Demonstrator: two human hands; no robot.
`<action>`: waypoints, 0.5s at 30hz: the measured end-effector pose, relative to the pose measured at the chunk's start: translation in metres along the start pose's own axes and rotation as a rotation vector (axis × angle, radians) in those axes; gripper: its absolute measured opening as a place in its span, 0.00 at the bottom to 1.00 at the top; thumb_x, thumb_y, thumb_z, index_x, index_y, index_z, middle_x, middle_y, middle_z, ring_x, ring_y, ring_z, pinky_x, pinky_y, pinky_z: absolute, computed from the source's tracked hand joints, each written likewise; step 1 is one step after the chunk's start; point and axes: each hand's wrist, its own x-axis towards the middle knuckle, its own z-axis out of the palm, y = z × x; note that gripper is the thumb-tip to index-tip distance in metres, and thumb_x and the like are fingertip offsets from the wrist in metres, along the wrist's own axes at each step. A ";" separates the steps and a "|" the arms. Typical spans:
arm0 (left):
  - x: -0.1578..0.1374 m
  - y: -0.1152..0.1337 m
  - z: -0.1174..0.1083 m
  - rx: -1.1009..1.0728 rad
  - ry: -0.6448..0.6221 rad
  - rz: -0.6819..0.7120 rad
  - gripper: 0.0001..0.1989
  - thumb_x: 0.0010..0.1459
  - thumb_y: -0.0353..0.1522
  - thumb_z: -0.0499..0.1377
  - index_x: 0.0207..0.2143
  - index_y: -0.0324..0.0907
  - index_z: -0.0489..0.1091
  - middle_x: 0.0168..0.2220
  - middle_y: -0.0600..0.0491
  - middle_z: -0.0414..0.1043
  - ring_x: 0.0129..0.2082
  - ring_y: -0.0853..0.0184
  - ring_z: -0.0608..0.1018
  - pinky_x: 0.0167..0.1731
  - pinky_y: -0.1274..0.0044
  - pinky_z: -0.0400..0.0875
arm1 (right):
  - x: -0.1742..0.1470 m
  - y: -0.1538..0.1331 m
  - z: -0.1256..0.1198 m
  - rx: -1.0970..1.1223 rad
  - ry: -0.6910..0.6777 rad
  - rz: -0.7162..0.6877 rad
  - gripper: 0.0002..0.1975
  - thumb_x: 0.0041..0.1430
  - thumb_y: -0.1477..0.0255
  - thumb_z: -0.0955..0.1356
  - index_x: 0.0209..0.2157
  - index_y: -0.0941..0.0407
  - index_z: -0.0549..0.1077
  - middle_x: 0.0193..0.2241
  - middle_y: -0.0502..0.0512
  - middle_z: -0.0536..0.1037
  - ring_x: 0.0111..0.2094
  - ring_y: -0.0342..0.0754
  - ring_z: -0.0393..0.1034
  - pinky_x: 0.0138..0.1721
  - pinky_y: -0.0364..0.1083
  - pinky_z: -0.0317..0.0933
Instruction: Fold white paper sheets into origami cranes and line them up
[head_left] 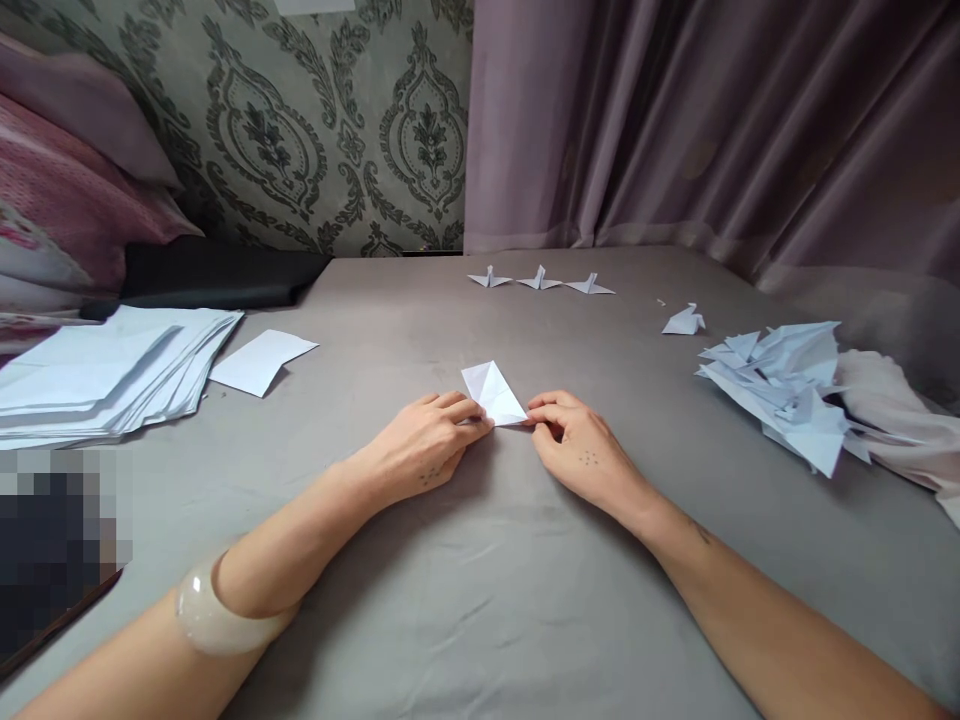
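Observation:
A small piece of folded white paper [495, 396] lies on the grey cloth surface in front of me, with crease lines across it. My left hand [439, 437] has its fingers closed on the paper's lower left edge. At the right corner, my right hand [576, 440] pinches the tip between thumb and fingers. A pale bangle [229, 612] circles my left forearm.
Three folded paper cranes [539, 279] stand in a row at the back, and another folded bird [683, 320] sits right of them. A pile of folded papers [784, 390] lies far right. At left are a paper stack [112, 380] and a loose sheet [264, 361].

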 end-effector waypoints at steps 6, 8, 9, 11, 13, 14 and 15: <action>0.002 0.001 0.002 -0.080 -0.011 0.016 0.20 0.58 0.20 0.44 0.47 0.38 0.69 0.47 0.46 0.69 0.43 0.64 0.71 0.39 0.75 0.70 | 0.005 0.007 -0.011 -0.044 0.016 0.088 0.13 0.50 0.78 0.62 0.28 0.53 0.78 0.37 0.51 0.78 0.29 0.43 0.69 0.34 0.44 0.62; 0.002 0.000 0.003 -0.093 -0.017 0.007 0.21 0.58 0.20 0.44 0.48 0.38 0.68 0.47 0.47 0.69 0.43 0.64 0.70 0.39 0.75 0.70 | 0.006 0.008 -0.012 -0.045 0.012 0.095 0.13 0.50 0.78 0.62 0.28 0.53 0.78 0.36 0.51 0.78 0.29 0.43 0.69 0.34 0.44 0.62; 0.001 -0.001 0.004 -0.099 -0.018 0.009 0.22 0.57 0.19 0.44 0.49 0.39 0.68 0.47 0.47 0.69 0.44 0.64 0.70 0.40 0.75 0.70 | 0.006 0.008 -0.012 -0.045 0.013 0.092 0.13 0.50 0.78 0.62 0.28 0.53 0.78 0.36 0.51 0.78 0.29 0.43 0.69 0.33 0.44 0.62; 0.001 -0.003 0.006 -0.107 -0.009 0.017 0.23 0.57 0.19 0.43 0.51 0.39 0.67 0.47 0.47 0.69 0.44 0.64 0.70 0.42 0.75 0.69 | 0.006 0.007 -0.012 -0.048 0.013 0.086 0.13 0.50 0.78 0.62 0.28 0.53 0.78 0.36 0.51 0.77 0.28 0.42 0.68 0.33 0.43 0.62; 0.001 -0.004 0.009 -0.111 0.005 0.024 0.25 0.57 0.19 0.43 0.52 0.40 0.66 0.45 0.46 0.69 0.43 0.64 0.70 0.42 0.74 0.69 | 0.005 0.007 -0.012 -0.047 0.009 0.081 0.13 0.51 0.78 0.62 0.28 0.53 0.78 0.37 0.51 0.77 0.28 0.42 0.68 0.33 0.43 0.62; 0.001 -0.004 0.010 -0.111 0.014 0.027 0.25 0.57 0.19 0.43 0.53 0.41 0.66 0.44 0.46 0.69 0.42 0.64 0.70 0.41 0.74 0.69 | 0.005 0.007 -0.011 -0.045 0.009 0.077 0.13 0.51 0.77 0.62 0.28 0.53 0.77 0.37 0.51 0.77 0.28 0.42 0.68 0.33 0.43 0.62; 0.002 -0.004 0.011 -0.111 0.022 0.031 0.25 0.57 0.19 0.43 0.53 0.42 0.65 0.43 0.46 0.68 0.41 0.64 0.70 0.41 0.74 0.68 | 0.005 0.007 -0.011 -0.044 0.012 0.072 0.13 0.51 0.78 0.62 0.28 0.53 0.77 0.36 0.51 0.77 0.28 0.42 0.68 0.33 0.43 0.62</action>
